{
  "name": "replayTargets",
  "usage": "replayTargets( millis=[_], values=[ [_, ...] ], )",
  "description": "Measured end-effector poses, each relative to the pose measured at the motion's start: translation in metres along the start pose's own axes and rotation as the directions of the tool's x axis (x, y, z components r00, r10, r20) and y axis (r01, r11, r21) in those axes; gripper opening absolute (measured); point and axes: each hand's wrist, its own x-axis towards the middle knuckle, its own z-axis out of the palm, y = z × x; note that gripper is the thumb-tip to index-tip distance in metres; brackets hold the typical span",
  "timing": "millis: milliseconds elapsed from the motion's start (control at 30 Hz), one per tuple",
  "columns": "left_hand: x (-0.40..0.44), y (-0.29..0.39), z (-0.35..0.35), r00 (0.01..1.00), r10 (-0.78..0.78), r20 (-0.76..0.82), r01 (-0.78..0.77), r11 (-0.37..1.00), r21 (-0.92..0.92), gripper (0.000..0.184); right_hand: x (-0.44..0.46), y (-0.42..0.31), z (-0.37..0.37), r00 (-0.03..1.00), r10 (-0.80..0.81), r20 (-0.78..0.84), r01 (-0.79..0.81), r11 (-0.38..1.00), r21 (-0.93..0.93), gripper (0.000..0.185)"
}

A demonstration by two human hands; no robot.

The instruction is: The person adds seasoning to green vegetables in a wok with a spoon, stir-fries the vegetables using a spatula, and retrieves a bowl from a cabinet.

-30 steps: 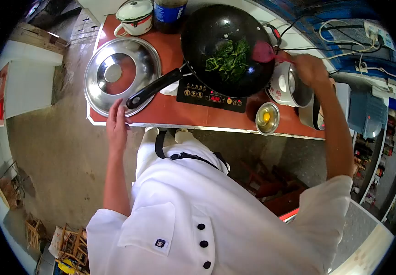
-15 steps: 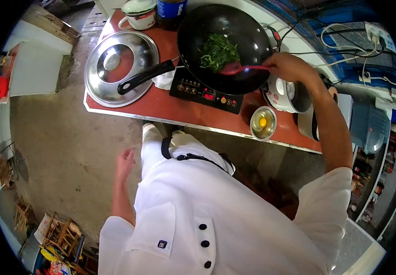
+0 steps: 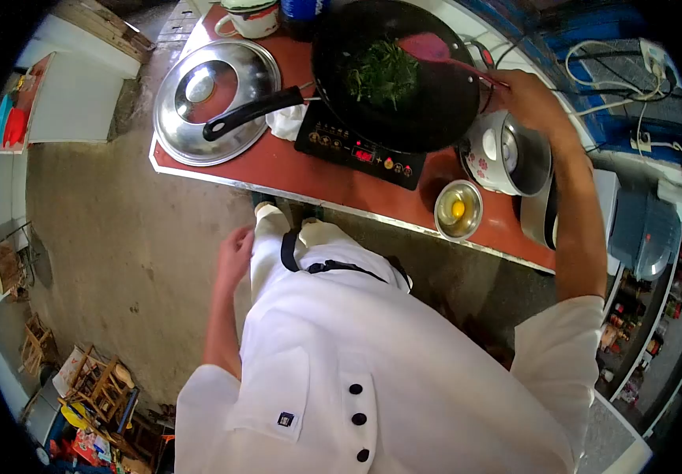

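Note:
My right hand (image 3: 521,96) is closed round the handle of a red spatula (image 3: 428,47), whose blade is above the far right part of a black wok (image 3: 443,110). Chopped leafy greens (image 3: 384,75) lie in the wok, left of the blade. Beneath the wok is a black induction cooker (image 3: 333,146) with a lit red display. My left hand (image 3: 236,249) hangs beside my white trousers, away from the table, its fingers loosely curled with nothing visible in them.
A steel lid (image 3: 246,75) lies left of the wok handle (image 3: 250,114). A metal bowl (image 3: 459,229) with a cracked egg (image 3: 458,208) stands near the table's front edge. To the right is a white flowered pot (image 3: 487,162); cables (image 3: 609,103) hang behind.
The spatula blade has risen from the greens' near right side to their far right. My left hand has come closer to my trousers. The view has shifted slightly.

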Motion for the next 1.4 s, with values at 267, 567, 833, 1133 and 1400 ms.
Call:
replayTargets(
  millis=[267,567,833,1133,1400],
  values=[
    [0.019,0.136,0.137,0.688,0.369,0.625,-0.682,0.622,0.384,0.047,-0.035,-0.063,0.115,0.975,0.215,-0.060,-0.198,0.957,0.212,0.040],
    [0.052,0.133,0.248,0.644,0.422,0.639,-0.724,0.066,0.686,0.080,-0.169,-0.096,0.134,0.750,0.527,-0.398,-0.140,0.716,0.683,0.030],
    [0.016,0.165,0.148,0.637,0.419,0.648,-0.766,0.443,0.467,0.058,-0.197,-0.145,0.224,0.810,0.562,0.169,-0.409,0.334,0.849,0.024],
    [0.007,-0.173,-0.137,0.889,-0.171,-0.425,0.285,0.933,0.221,0.037,-0.071,-0.268,0.194,0.993,-0.015,0.121,-0.086,0.619,0.781,0.027],
    [-0.122,-0.374,-0.220,0.632,-0.596,-0.496,0.437,0.802,-0.407,0.029,0.030,-0.431,0.184,0.939,-0.290,0.185,0.067,0.682,0.728,0.024]
  ],
)
